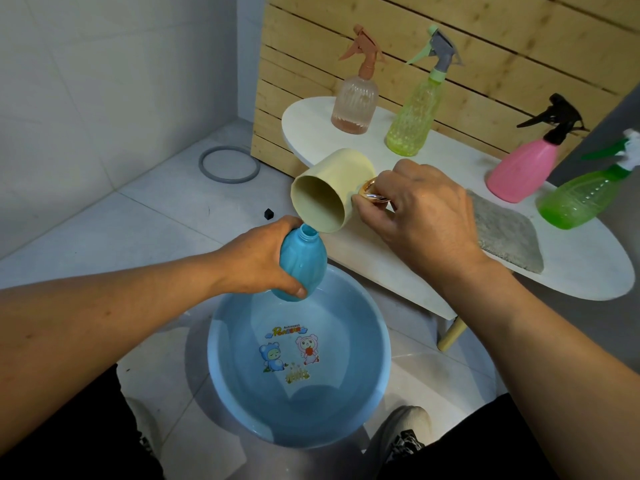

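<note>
Head view: cream cup [330,188] is gripped by the right hand [426,213] through its gold ring handle [372,194] and tipped almost onto its side, mouth turned left and slightly down. Blue bottle [304,261] is gripped round its belly by the left hand [259,261] and held over the blue basin [360,313], uncapped neck [308,232] pointing up and away. Key relation: the cup's lower lip is set right over the neck, up-right of the left hand; actual contact cannot be told. Bottle's long axis is tilted, leaning toward the cup; cup's axis runs nearly level, right to left. Neck opening is far narrower than the cup mouth, so spill into the basin is judged likely unless the lip is kept centred. No stream is made out. Cup: matte smooth plastic, plain cylinder. Bottle: glossy plastic, bulbous, threaded neck. Basin: round, smooth plastic, cartoon print on its bottom. Spray bottles and a grey fuzzy cloth [505,233] are parked on the white oval table [571,271] behind.
</note>
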A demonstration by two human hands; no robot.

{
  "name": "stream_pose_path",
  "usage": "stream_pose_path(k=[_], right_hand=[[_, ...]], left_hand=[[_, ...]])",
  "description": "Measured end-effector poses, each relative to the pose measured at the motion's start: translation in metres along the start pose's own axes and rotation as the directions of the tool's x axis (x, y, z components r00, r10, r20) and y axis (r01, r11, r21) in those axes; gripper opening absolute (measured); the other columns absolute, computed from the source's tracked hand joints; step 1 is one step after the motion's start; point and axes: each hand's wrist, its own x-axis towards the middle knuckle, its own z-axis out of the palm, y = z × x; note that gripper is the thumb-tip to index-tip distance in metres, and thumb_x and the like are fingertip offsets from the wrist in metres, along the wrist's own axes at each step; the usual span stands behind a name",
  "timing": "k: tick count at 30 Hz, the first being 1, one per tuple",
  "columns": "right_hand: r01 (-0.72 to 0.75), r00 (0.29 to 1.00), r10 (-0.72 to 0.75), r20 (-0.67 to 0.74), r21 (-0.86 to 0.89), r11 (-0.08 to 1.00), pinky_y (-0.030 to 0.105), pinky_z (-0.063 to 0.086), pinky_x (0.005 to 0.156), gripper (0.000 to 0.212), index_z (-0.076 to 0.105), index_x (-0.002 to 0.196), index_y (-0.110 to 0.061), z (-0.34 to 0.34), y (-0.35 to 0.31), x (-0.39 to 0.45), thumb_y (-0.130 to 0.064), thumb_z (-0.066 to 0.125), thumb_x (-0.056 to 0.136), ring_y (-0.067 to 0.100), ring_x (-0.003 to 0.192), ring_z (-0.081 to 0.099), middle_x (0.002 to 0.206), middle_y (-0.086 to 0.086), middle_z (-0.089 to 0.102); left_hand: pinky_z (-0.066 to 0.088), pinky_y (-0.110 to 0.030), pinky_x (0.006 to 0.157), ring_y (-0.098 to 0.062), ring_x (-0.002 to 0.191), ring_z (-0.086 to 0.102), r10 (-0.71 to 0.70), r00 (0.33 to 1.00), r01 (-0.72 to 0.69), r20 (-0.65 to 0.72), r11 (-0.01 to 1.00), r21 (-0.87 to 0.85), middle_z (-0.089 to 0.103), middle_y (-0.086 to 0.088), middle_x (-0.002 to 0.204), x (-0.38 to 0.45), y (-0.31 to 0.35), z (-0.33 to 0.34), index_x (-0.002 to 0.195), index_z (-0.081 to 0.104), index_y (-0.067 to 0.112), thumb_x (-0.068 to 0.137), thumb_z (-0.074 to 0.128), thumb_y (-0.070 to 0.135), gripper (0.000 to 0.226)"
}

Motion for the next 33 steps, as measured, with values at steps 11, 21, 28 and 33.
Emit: stream_pose_path(k=[11,21,28,33], right_hand=[[0.059,0.998,-0.059,-0.020,-0.025,0.998,0.028,0.028,0.052,0.036,0.062,0.079,-0.015,-0.001,0.000,-0.002,-0.044,0.055,0.099,0.021,0.067,0.048,0.075,0.002,0.053],[0.154,0.984,-0.159,-0.076,-0.061,0.986,0.028,0.029,0.053,0.033,0.064,0.081,-0.014,-0.004,-0.001,-0.002,-0.039,0.057,0.100,0.023,0.066,0.049,0.076,0.005,0.056],[0.012,0.999,-0.010,-0.046,0.025,1.000,0.029,0.029,0.053,0.034,0.064,0.078,-0.016,-0.002,-0.004,-0.004,-0.044,0.058,0.097,0.023,0.067,0.051,0.074,0.002,0.056],[-0.577,0.814,0.514,0.272,0.490,0.654,0.028,0.033,0.052,0.041,0.057,0.066,-0.018,0.008,0.002,0.001,-0.048,0.064,0.093,0.006,0.055,0.043,0.056,-0.011,0.049]], left_hand=[[0.058,-0.031,0.087,-0.007,0.110,0.059,0.016,1.000,-0.016,-0.009,1.000,0.005,0.057,0.019,0.123,0.001,-0.001,0.000,0.139,0.038,0.039,0.057,0.096,0.046,0.100],[0.059,-0.031,0.086,-0.007,0.110,0.059,0.024,1.000,-0.024,-0.012,1.000,-0.020,0.057,0.019,0.122,-0.001,0.003,-0.001,0.134,0.039,0.042,0.058,0.096,0.045,0.095],[0.058,-0.026,0.080,-0.007,0.106,0.060,0.008,0.999,-0.011,-0.044,0.999,-0.051,0.057,0.018,0.119,-0.003,0.011,-0.002,0.131,0.039,0.039,0.058,0.097,0.042,0.093],[0.055,-0.022,0.073,-0.006,0.101,0.058,-0.024,0.997,0.019,-0.071,0.997,-0.074,0.052,0.020,0.114,-0.008,0.016,0.000,0.127,0.035,0.038,0.060,0.096,0.039,0.090]])
